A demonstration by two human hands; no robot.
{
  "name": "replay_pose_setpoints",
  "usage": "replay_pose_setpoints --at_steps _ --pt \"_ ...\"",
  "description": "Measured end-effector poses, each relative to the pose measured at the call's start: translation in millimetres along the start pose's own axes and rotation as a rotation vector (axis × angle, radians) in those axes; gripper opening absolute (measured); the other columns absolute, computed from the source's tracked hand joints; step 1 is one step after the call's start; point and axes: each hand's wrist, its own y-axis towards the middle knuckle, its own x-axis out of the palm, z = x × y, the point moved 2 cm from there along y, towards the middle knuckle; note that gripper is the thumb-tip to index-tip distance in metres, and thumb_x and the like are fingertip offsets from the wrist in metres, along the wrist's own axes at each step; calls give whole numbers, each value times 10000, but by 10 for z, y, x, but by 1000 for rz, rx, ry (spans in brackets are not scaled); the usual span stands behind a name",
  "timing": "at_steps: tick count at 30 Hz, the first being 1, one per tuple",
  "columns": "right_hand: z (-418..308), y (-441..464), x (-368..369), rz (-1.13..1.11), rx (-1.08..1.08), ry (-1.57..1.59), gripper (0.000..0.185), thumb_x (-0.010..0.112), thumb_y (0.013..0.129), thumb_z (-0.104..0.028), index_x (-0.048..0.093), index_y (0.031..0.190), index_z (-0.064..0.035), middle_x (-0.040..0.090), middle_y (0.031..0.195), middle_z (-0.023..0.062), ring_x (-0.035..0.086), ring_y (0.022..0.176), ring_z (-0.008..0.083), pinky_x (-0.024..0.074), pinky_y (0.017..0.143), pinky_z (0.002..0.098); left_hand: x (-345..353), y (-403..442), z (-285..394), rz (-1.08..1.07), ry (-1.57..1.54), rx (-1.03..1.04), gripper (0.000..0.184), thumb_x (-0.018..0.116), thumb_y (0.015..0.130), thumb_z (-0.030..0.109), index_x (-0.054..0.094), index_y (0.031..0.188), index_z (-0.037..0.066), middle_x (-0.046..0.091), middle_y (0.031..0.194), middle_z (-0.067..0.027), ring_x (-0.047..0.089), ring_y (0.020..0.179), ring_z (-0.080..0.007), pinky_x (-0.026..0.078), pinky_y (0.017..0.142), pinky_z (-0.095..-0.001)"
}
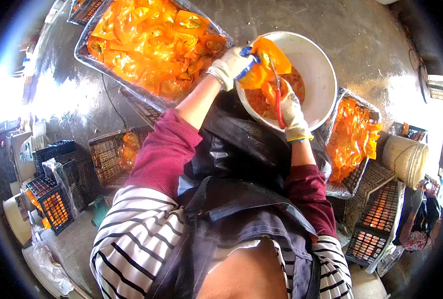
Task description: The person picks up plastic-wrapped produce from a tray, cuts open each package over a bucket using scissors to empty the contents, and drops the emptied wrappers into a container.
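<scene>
Both my hands wear white gloves and meet over a white bucket (323, 74) with orange-brown contents inside. My left hand (234, 65), its glove blue at the fingertips, is closed on an orange plastic sheet (276, 56), which hangs over the bucket's left side. Red-handled scissors (279, 102) are in my right hand (292, 112), their blades pointing up at the orange sheet. What lies under the sheet between my hands is partly hidden. To the left of my left hand, a plastic-lined crate (89, 55) is heaped with orange wrapped pieces (151, 45).
Right of the bucket stands a lined crate of orange sheets (350, 137). Beyond it are a cream bucket (405, 158) and stacked crates (381, 212). More crates (106, 157) stand at the left, near a cable (112, 102). Another person (421, 222) is at the far right.
</scene>
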Motion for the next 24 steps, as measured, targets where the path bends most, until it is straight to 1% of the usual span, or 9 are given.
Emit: replay_pose_setpoints --at_steps 1,5,9,12,15,19,21,23,24 --pt "48 24 -5 52 -127 -83 400 631 860 -233 501 1199 -64 643 907 99 592 629 116 460 522 201 69 27 -3 9 119 148 249 582 811 246 623 950 44 655 871 -163 645 810 -262 493 701 -352" --pt "-278 -211 48 16 158 200 265 604 870 -207 572 1086 -56 627 794 62 572 560 101 395 462 207 53 142 -68 -54 98 -22 230 578 822 235 637 961 61 669 833 -96 638 758 -202 491 689 -325" --pt "-298 -186 69 62 111 4 225 597 866 -175 579 1058 -58 626 778 67 576 574 115 418 478 224 9 89 33 -64 99 -58 239 584 823 246 647 962 62 672 866 -100 637 802 -192 487 724 -327" --pt "-97 -48 36 162 -386 -380 201 592 861 -158 582 1033 -56 610 712 52 554 551 110 415 467 227 82 39 21 -166 176 26 284 560 824 290 638 973 61 665 920 -131 640 844 -258 489 742 -345" --pt "-240 -205 -2 30 147 39 211 592 858 -169 581 1035 -54 622 740 67 558 564 109 421 477 230 65 66 88 -135 378 27 281 549 819 300 639 949 67 666 925 -119 639 846 -267 490 734 -353" --pt "-442 -263 63 19 179 -147 237 580 880 -218 581 1041 -44 612 634 66 546 492 110 423 444 228 26 105 141 -106 414 -2 274 556 832 296 647 1016 115 660 931 -136 627 832 -314 477 779 -385" --pt "-326 -187 53 -9 200 -5 273 581 884 -250 576 1058 -40 604 605 64 536 466 109 417 427 224 122 123 -101 -30 -128 -135 219 573 837 226 656 1000 105 668 836 -73 630 759 -189 493 713 -309" --pt "-299 -162 44 -22 229 68 302 584 884 -274 570 1072 -38 604 597 72 536 456 113 413 413 221 191 176 -352 -248 -691 -95 302 590 850 234 612 1080 39 643 988 -50 592 880 -125 492 768 -273" --pt "-332 -164 42 -19 249 72 314 587 882 -282 566 1078 -38 608 605 81 542 460 117 412 408 220 146 46 -85 -132 -532 67 329 625 844 262 613 1090 44 627 1022 -47 572 926 -119 480 804 -255"
